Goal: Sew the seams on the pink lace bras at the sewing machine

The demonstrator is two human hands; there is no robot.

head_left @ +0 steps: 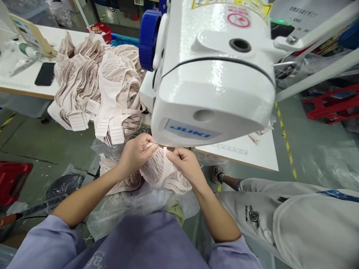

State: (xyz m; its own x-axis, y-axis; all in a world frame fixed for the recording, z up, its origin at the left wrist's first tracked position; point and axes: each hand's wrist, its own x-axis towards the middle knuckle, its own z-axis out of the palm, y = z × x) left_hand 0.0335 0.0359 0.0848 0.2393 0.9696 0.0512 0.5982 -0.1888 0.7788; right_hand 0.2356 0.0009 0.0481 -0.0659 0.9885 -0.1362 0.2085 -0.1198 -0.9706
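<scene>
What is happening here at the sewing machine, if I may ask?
A person holds a pale lace bra at a white JUKI sewing machine, the left hand and right hand each pinching its upper edge. More bras lie piled on the table to the left. Any stitching is hidden from view.

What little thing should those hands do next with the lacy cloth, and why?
I'd guess: ease the lacy cloth slightly forward under the white sewing machine, gently. The left hand and right hand both pinch its upper edge, just below the machine in this view, and the needle is hidden, so slow seems wise.
</scene>
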